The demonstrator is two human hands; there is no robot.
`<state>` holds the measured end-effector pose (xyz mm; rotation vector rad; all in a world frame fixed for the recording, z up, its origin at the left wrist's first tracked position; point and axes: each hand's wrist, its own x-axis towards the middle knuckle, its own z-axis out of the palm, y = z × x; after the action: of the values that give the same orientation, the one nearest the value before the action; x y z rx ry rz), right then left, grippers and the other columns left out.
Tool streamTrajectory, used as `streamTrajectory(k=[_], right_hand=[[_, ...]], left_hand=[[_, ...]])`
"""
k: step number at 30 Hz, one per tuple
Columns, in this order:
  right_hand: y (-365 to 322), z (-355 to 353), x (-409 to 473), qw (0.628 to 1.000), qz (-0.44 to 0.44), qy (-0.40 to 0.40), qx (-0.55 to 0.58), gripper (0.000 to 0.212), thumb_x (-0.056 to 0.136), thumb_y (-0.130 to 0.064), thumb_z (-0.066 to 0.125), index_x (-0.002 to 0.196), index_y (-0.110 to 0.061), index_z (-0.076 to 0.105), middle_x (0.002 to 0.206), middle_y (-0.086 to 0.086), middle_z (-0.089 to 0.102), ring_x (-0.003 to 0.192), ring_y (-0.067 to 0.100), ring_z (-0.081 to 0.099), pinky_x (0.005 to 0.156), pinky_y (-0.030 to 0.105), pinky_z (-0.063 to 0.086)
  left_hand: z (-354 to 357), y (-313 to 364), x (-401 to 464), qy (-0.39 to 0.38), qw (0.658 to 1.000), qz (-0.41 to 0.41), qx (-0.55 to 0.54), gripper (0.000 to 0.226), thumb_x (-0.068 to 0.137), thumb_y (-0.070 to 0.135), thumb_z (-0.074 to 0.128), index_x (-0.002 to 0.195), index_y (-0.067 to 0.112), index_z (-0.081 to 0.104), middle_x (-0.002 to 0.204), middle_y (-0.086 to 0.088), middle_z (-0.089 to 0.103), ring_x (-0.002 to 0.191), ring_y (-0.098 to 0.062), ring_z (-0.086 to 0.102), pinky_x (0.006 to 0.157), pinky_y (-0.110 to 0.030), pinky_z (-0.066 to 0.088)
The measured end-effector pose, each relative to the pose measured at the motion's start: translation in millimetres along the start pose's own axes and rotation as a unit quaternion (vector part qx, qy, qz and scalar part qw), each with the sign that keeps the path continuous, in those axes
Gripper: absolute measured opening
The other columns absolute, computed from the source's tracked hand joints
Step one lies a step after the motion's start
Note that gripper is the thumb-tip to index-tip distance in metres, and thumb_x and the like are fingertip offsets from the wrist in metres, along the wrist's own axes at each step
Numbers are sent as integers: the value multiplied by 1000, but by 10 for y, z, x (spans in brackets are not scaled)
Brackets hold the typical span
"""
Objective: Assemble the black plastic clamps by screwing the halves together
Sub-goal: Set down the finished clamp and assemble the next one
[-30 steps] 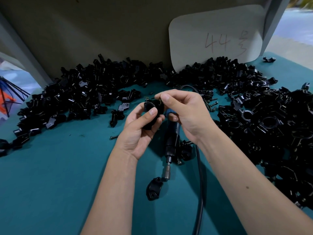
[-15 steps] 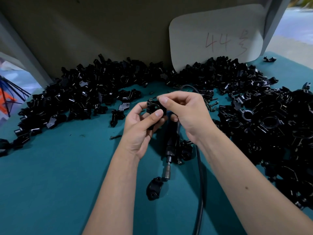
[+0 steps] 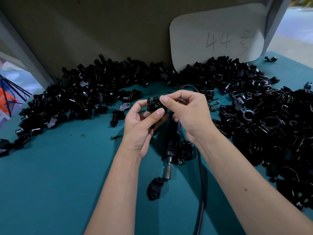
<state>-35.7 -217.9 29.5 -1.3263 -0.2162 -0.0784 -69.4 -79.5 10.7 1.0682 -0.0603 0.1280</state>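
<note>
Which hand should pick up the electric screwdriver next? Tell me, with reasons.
Right. The left hand grips the clamp and should keep steadying it. The right hand only pinches at the clamp's top, and the electric screwdriver lies on the table just below it.

Small factory assembly bench, prob. a workshop: teal mat (image 3: pixel 59 175) heaped w/ black plastic parts (image 3: pixel 81 99), loose screws (image 3: pixel 213 106), a corded power screwdriver (image 3: pixel 171 150), and a card (image 3: pixel 216 31) w/ handwritten "44" vs. the back wall.
</note>
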Motion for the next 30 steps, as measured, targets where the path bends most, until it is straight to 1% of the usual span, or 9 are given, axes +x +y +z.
streamTrajectory(k=[5, 8, 12, 15, 19, 21, 23, 27, 30], right_hand=[[7, 80, -13, 995, 78, 66, 22, 23, 86, -15, 83, 66, -17, 71, 69, 3, 68, 60, 12, 57, 53, 25, 43], [-25, 81, 19, 994, 80, 74, 24, 26, 87, -13, 82, 65, -15, 68, 55, -7, 60, 49, 5, 53, 47, 22, 41], [-65, 48, 30, 999, -9, 29, -31, 21, 88, -14, 82, 70, -16, 71, 63, -3, 63, 53, 6, 53, 47, 19, 44], [-60, -13, 40, 989, -88, -42, -116, 3, 92, -16, 78, 91, -19, 79, 86, -4, 72, 69, 5, 57, 66, 23, 55], [-23, -60, 58, 975, -116, -66, -177, 12, 91, -19, 78, 88, -30, 81, 90, -2, 76, 83, 27, 64, 83, 42, 58], [-12, -70, 62, 980, -112, -68, -151, 7, 92, -19, 78, 88, -24, 81, 87, 7, 76, 82, 38, 68, 81, 50, 60], [-2, -61, 56, 986, -95, -71, -118, 6, 93, -19, 76, 89, -18, 80, 83, 19, 73, 76, 46, 69, 73, 56, 62], [10, -52, 53, 988, -83, -84, -100, 5, 95, -15, 75, 92, -16, 79, 83, 15, 74, 72, 35, 72, 66, 45, 63], [14, -70, 61, 984, -95, -97, -117, 6, 91, -13, 78, 96, -17, 79, 88, 3, 77, 82, 25, 72, 75, 41, 63]], left_hand=[[37, -30, 6, 13, 998, 40, 38, 34, 78, 5, 81, 105, 13, 62, 89, -7, 76, 84, -20, 75, 77, -29, 60], [37, -26, 11, 3, 999, 36, 5, 18, 90, 5, 72, 103, 16, 65, 97, -10, 77, 89, -25, 75, 80, -33, 60], [24, 3, 18, 8, 999, 37, -16, 13, 88, 9, 75, 96, 18, 70, 102, -16, 75, 91, -32, 75, 83, -35, 60], [-3, -4, 30, 12, 999, 45, 17, 23, 82, 5, 75, 103, 10, 66, 99, -14, 76, 93, -29, 75, 85, -34, 60], [-38, -28, 30, 24, 998, 33, 43, 30, 79, 6, 79, 107, 8, 68, 106, -22, 75, 104, -34, 73, 97, -43, 58], [-64, -27, 40, 19, 999, 17, 27, 33, 81, 10, 81, 112, 8, 70, 114, -27, 73, 111, -39, 71, 103, -49, 54], [-65, -25, 48, 16, 1000, 11, 19, 40, 83, 12, 79, 121, 6, 68, 115, -27, 73, 111, -37, 71, 100, -47, 56], [-41, -42, 49, 31, 999, 12, 26, 34, 82, 16, 76, 113, 6, 68, 103, -18, 78, 98, -26, 76, 86, -37, 62], [-63, -34, 58, 42, 999, 19, 22, 30, 82, 15, 76, 108, 3, 69, 102, -18, 78, 95, -26, 76, 83, -35, 62]])
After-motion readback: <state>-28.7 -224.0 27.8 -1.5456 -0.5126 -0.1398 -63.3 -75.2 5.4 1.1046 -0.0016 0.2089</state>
